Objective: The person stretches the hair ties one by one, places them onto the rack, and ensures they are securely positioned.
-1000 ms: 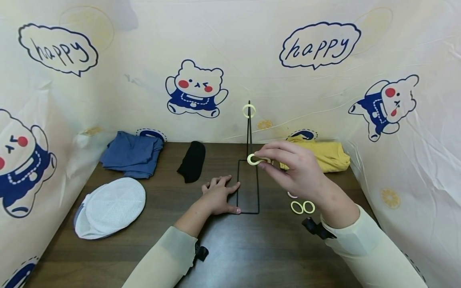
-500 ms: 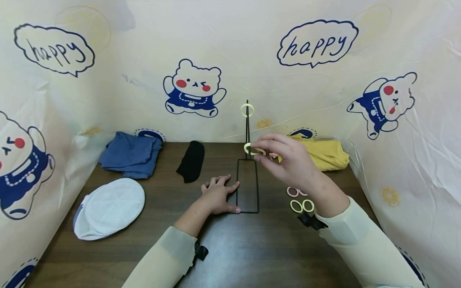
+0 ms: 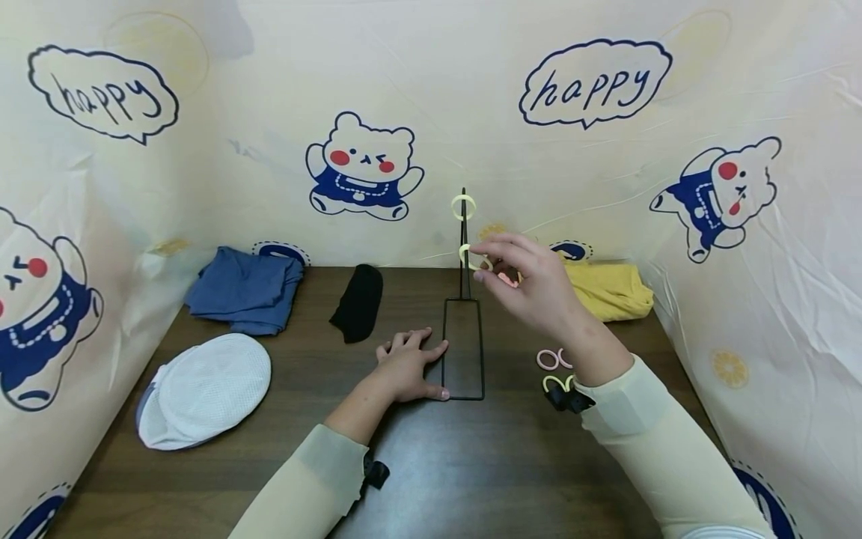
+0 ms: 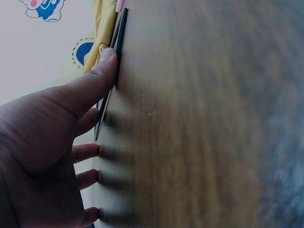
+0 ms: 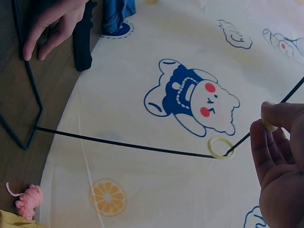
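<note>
A black wire stand (image 3: 482,352) has a flat rectangular base on the table and a tall post with an arm. My left hand (image 3: 407,370) rests with spread fingers at the base's left side, its thumb (image 4: 102,71) on the wire. With thumb and fingers, my right hand (image 3: 539,288) pinches a pale yellow ring (image 3: 466,258) beside the post in the head view. In the right wrist view, the fingertips mostly hide that ring (image 5: 269,124), close to the sloping arm. Another pale yellow ring (image 5: 221,147) hangs at the bend of the wire.
Pink rings (image 3: 547,360) and yellow rings (image 3: 554,383) lie near my right wrist, partly covered. Behind are folded yellow cloth (image 3: 609,292) and a pink yarn-like bundle (image 5: 29,202). Left are a black sock (image 3: 359,303), folded blue cloth (image 3: 249,288) and a white cap (image 3: 205,393).
My right hand has lifted the pinched ring from near the base up alongside the post. Its wrist now covers part of the loose yellow rings. My left hand stays in place.
</note>
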`<state>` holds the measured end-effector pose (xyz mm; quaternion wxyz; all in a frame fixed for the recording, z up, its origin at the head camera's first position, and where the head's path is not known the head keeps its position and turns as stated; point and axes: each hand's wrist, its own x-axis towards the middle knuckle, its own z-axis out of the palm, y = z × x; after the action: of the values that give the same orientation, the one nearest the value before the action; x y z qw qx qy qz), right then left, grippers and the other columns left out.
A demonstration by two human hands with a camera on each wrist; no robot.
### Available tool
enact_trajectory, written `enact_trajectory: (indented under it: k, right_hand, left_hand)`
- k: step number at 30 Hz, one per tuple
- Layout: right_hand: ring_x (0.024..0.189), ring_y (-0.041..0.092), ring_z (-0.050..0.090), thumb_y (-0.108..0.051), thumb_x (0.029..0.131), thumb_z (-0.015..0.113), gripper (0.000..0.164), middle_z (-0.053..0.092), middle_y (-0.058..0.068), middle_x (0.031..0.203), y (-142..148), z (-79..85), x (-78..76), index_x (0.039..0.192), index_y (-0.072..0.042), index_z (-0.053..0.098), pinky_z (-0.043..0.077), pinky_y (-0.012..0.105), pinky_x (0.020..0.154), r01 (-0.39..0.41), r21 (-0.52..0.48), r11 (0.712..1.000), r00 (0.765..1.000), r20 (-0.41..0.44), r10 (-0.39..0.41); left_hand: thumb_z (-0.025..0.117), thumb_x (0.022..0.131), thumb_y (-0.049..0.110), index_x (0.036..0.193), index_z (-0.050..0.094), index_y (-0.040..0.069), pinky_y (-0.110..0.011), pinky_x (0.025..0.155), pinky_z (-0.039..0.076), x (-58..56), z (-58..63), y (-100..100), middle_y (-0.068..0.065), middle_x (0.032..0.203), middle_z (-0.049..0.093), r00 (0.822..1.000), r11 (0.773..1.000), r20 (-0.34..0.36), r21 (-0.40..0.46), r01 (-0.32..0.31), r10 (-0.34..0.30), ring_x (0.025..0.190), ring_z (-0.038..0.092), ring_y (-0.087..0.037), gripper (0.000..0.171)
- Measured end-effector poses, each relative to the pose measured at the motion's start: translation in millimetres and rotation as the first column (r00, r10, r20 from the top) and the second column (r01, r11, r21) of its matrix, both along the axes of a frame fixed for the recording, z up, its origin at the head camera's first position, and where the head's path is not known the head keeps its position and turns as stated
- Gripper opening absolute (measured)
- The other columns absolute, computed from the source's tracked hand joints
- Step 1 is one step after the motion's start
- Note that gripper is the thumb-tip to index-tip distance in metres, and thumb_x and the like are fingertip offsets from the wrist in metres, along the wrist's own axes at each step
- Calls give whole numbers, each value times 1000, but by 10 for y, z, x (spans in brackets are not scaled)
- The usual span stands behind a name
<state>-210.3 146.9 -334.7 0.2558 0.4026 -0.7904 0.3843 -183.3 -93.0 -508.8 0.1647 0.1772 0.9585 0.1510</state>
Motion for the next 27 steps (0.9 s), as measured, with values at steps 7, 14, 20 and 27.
enact_trajectory:
  k: [7,14,20,27]
  right_hand:
    - [87,18,72,4,89,78,33,67,10,121,-61,-31,-149,122,1,74,59,27,79,-10,-43,999,1000,19,11]
    - [86,20,72,8,88,77,36,67,11,121,-107,-78,-299,123,0,73,59,30,80,18,-80,997,999,30,-16]
    - [95,20,71,6,90,76,39,65,12,124,-134,-87,-395,128,-3,72,59,33,85,64,-72,995,995,79,-59]
    - [100,22,72,2,93,75,38,62,12,127,-173,-111,-513,131,-3,70,57,29,88,130,-78,989,983,144,-118]
  left_hand:
    - [78,78,71,161,36,42,-70,108,21,0,6,-4,-4,172,18,1000,1000,1,-5,-2,2,152,16,-42,98]
    - [77,78,71,161,34,42,-70,109,21,-2,-6,-5,-3,172,18,1000,1000,3,-14,4,-3,153,16,-41,98]
    - [77,77,72,161,33,42,-71,109,21,0,-15,-4,-3,172,17,1000,1000,1,-20,7,-7,153,15,-41,99]
    - [78,78,70,161,34,41,-71,109,20,15,18,3,-4,172,18,1000,1000,4,-10,6,-6,153,16,-41,99]
